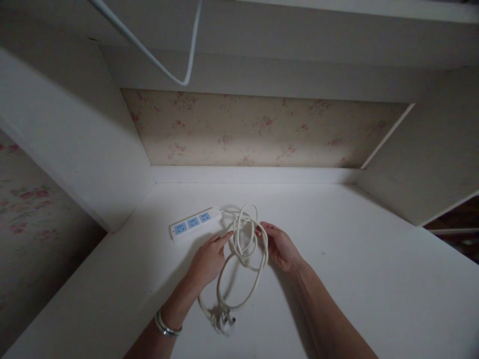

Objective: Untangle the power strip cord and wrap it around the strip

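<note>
The person is leaning over a white desk top (374,279) set in an alcove, and both hands are meeting at a coiled white cable (258,267) that is lying near the middle of the surface. The left hand (207,260) is showing only its back, with the fingers (224,236) stretched out flat and touching the left side of the coil rather than wrapping round it; the thumb is hiding underneath. The right hand (280,248) is pressing against the right side of the coil, and a strand is crossing in front of its curled fingers (262,230), so it is not possible to tell whether they are closing on the loops or only resting against them. The loops are overlapping so much that counting them is not possible. One end of the cable is running to a white power strip (194,223) with three blue sockets, lying just left of the coil, beyond the left hand. The other end is trailing toward the person to a plug (224,321) beside the left wrist, its pins dim and hard to make out. A metal bangle (166,326) is circling that wrist, and both forearms are running out of the lower edge. Behind, a floral back panel (254,129) is sitting in shadow, and overhead a thin white cord (149,55) is looping down with both ends cut off at the top.
</note>
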The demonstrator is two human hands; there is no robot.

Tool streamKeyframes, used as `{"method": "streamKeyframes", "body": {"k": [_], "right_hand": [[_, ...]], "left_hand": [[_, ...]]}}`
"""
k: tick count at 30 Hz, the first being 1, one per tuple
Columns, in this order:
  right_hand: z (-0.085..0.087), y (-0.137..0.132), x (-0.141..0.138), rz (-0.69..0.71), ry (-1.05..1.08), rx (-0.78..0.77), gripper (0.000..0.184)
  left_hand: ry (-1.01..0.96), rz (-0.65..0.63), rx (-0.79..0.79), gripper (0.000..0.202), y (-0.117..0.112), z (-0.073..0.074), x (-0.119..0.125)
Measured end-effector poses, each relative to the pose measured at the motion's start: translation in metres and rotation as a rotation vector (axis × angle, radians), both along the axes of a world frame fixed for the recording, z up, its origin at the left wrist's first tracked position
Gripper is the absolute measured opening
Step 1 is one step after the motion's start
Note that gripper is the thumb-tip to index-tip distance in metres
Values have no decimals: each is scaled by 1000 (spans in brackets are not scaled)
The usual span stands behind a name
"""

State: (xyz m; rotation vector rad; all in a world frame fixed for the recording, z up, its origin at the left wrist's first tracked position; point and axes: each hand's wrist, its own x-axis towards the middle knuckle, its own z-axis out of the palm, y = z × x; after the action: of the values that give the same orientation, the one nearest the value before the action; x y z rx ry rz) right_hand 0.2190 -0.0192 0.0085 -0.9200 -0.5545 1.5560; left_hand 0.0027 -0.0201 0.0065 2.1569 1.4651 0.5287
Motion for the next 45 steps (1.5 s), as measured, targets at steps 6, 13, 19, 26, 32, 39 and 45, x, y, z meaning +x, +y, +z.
{"method": "streamKeyframes", "body": {"k": [6, 13, 19, 26, 32, 39, 45], "right_hand": [[-5, 0, -3, -113, -31, -62, 36], [-4, -4, -4, -3, -55, 40, 36], [-1, -4, -5, 120, -24, 82, 20], [3, 1, 11, 116, 189, -39, 8], [1, 2, 14, 232, 250, -99, 32], [1, 6, 14, -34, 180, -138, 12], [-2, 4, 17, -117, 188, -18, 14]], "left_hand": [[-25, 22, 40, 42, -1, -2, 5], [7, 60, 321, 29, -6, 1, 8], [96, 46, 201, 7, -12, 13, 15], [146, 57, 84, 12, -14, 14, 16], [137, 84, 36, 15, -11, 11, 10], [228, -10, 43, 18, -12, 21, 5], [306, -84, 32, 21, -16, 24, 6]]}}
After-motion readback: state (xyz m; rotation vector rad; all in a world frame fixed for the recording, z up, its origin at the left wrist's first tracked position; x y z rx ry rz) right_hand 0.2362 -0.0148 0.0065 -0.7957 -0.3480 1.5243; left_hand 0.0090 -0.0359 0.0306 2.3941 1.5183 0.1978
